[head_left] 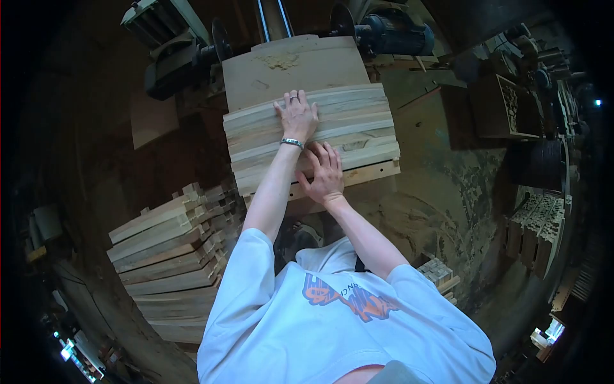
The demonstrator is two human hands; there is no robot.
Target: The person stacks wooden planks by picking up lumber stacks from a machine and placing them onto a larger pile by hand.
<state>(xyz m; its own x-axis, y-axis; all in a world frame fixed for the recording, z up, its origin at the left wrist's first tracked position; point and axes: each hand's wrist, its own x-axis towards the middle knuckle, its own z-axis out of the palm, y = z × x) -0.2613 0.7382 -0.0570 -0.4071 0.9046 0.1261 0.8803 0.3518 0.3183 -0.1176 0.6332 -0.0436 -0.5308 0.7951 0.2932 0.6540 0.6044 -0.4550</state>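
Several pale wooden boards (345, 121) lie side by side on a work table, their long sides running left to right. My left hand (298, 120), with a ring and a bracelet, rests flat on the middle boards with its fingers spread. Closer to me, my right hand (325, 174) lies over the nearest boards, fingers apart and the thumb pointing left. Its palm is over the table's front wooden rail (371, 171). Neither hand is wrapped round a board. Behind the boards, the flat panel (320, 64) carries a small heap of sawdust (278, 61).
A motor with a round blade (393, 32) stands at the back right, and another machine (182, 64) at the back left. Stacked boards (169, 256) stand at my left. Sawdust (409, 224) covers the floor at right. Wooden boxes (508, 109) stand further right.
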